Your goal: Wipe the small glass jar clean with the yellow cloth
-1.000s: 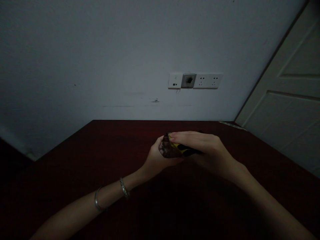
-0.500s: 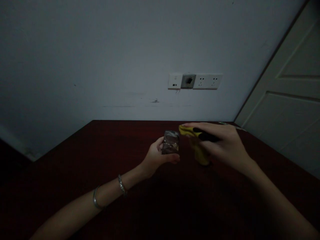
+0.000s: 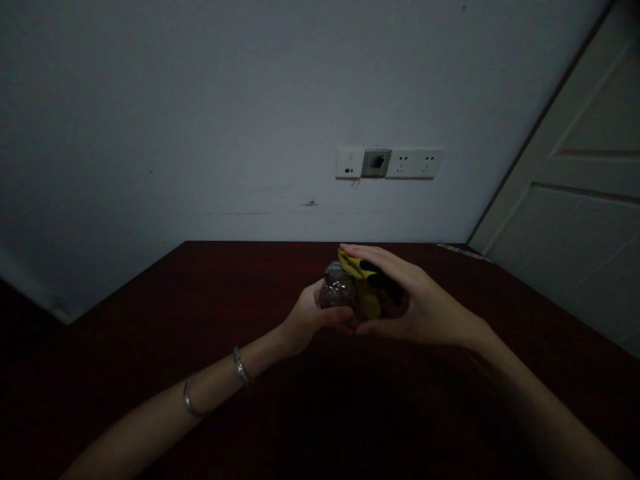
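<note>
Left hand (image 3: pixel 304 321) is gripping a glossy object (image 3: pixel 338 288). Right hand (image 3: pixel 429 303) is holding a yellow-black cloth (image 3: pixel 354 265) just beside it; contact is not showing clearly.

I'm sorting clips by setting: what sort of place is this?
Probably a room in a home or dormitory: a dark red tabletop against a scuffed wall, power sockets and a panelled door.

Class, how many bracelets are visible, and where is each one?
2. The patterned bracelet is nearer the left hand, around the wrist; the plainer bracelet is further up that forearm. Any beyond the picture's edge would be hidden.
</note>
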The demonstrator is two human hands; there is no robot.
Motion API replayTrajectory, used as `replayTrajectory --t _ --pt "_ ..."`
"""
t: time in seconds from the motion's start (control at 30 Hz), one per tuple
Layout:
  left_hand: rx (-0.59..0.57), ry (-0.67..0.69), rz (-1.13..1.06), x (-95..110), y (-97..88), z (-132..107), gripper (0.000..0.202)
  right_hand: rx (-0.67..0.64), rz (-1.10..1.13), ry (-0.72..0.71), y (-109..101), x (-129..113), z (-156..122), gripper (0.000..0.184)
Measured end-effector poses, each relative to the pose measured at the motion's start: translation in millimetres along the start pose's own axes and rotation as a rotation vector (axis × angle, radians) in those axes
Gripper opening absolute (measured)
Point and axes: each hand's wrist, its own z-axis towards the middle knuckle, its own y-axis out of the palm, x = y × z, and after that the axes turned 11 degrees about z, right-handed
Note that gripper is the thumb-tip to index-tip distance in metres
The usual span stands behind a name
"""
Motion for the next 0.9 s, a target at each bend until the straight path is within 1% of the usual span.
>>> replayTrajectory --t 0.07,0.2,0.27,0.33,0.43,0.57,0.63,0.77,0.83,0.9 --pt "0.007 -0.003 0.018 1 0.0 1 0.058 -0.024 -0.037 -0.015 4 1 1 0.097" --pt "0.065 -0.026 0.078 3 0.8 3 0.056 -0.022 -0.085 -0.034 12 9 3 0.106" --pt "0.096 -0.043 0.11 3 1.1 5 0.053 0.011 -0.083 -0.029 16 15 4 0.106" --pt "0.101 -0.075 0.134 3 1.1 6 0.052 0.035 -0.08 -0.012 19 20 4 0.103" --pt "0.093 -0.113 0.156 2 0.5 6 0.053 0.059 -0.076 0.004 23 24 5 0.099" --pt "0.056 -0.104 0.17 1 -2.6 6 0.06 0.111 -0.052 0.016 25 25 5 0.102" --pt "0.013 -0.083 0.176 -1 -5.1 7 0.062 0.16 -0.013 0.07 24 26 5 0.103" --pt "-0.079 0.0 0.163 -4 -9.7 10 0.067 0.314 0.13 0.247 19 32 5 0.103" --pt "-0.051 0.026 0.158 -6 -10.5 12 0.078 0.367 0.212 0.299 17 36 6 0.101" --pt "0.029 0.033 0.178 -6 -9.7 12 0.095 0.381 0.283 0.325 16 37 6 0.098"
